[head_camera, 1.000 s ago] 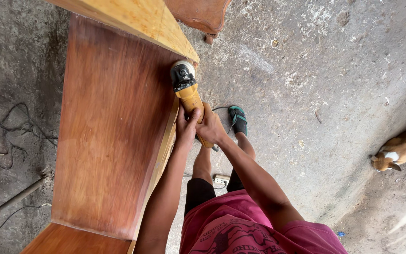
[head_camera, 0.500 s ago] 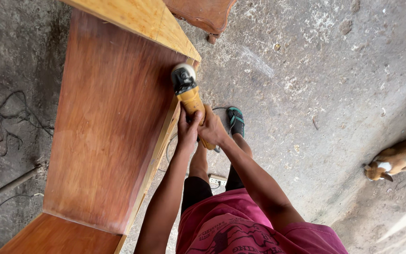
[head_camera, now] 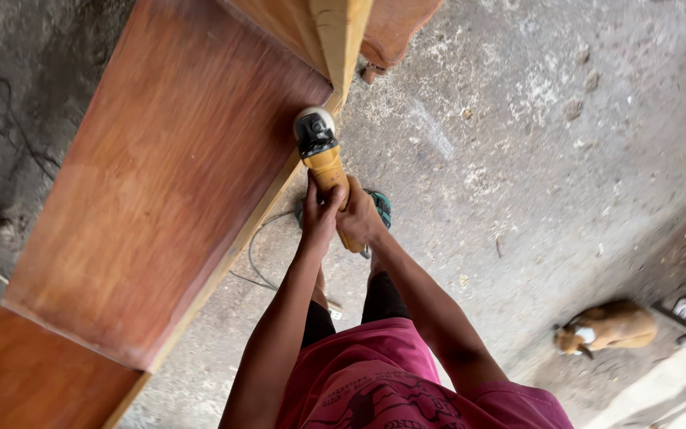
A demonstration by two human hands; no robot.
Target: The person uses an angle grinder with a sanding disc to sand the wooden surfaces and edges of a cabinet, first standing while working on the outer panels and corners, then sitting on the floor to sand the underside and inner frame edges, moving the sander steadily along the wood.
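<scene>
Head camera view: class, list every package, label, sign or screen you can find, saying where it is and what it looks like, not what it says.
No packages, signs or screens show.
Printed design: on the front of the person's red shirt, bottom centre; dark, curved shapes.
Yellow and black grinder: held by left hand and right hand at the wooden panel edge; any label is too small to tell.

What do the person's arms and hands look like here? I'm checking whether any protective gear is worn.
Both arms are bare from the shoulder down: no gloves, wristbands or rings show on the left hand or the right hand. The only sleeves are the short ones of a magenta-red T-shirt with a dark print. No cables or markings show on the arms.
</scene>
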